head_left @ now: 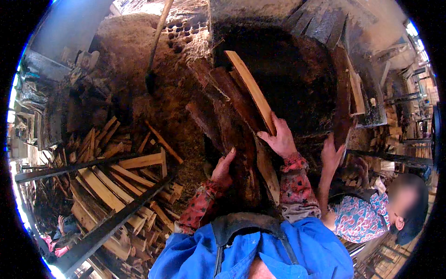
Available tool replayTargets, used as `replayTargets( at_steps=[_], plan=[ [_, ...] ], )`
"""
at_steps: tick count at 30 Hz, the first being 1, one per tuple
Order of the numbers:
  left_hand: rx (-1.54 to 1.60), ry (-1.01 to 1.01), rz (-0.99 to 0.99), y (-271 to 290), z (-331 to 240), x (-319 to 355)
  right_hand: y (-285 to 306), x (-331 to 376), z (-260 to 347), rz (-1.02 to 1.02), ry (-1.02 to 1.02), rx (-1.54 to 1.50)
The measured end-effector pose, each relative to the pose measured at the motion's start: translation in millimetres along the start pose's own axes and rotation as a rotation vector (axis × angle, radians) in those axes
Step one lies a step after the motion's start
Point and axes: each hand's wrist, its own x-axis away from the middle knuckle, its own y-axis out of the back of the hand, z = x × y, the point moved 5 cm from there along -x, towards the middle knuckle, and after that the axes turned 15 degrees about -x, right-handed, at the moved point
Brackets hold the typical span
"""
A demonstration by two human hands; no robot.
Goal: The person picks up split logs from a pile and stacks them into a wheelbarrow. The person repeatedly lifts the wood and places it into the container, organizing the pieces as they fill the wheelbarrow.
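Long bark-covered wood slabs (237, 104) run up the middle, between my forearms and the dark opening ahead. At their left side is my left hand (223, 168), thumb raised along the bark and the other fingers partly hidden; it appears closed around the edge of the slabs. My right hand (279, 138) grips the lower end of a pale, freshly cut wood strip (251, 86). That strip slants up and to the left over the darker slabs. Below my right hand, another narrow slab (268, 172) leans toward my body.
A co-worker's hand (331, 153) touches a dark upright slab (343, 93) at the right. Split wood (104, 188) is piled at the left, behind dark metal bars (111, 224). A long-handled tool (158, 39) stands against a sawdust heap (125, 42).
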Motion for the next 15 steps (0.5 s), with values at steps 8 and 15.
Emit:
replayTargets(
  at_steps=[8, 15],
  plan=[
    [-0.149, -0.115, -0.133, -50, -31, 21, 17, -13, -14, -0.010, -0.009, -0.080],
    [-0.494, -0.350, -0.250, -78, -60, 0, 35, -29, -34, -0.017, -0.124, -0.398]
  ],
)
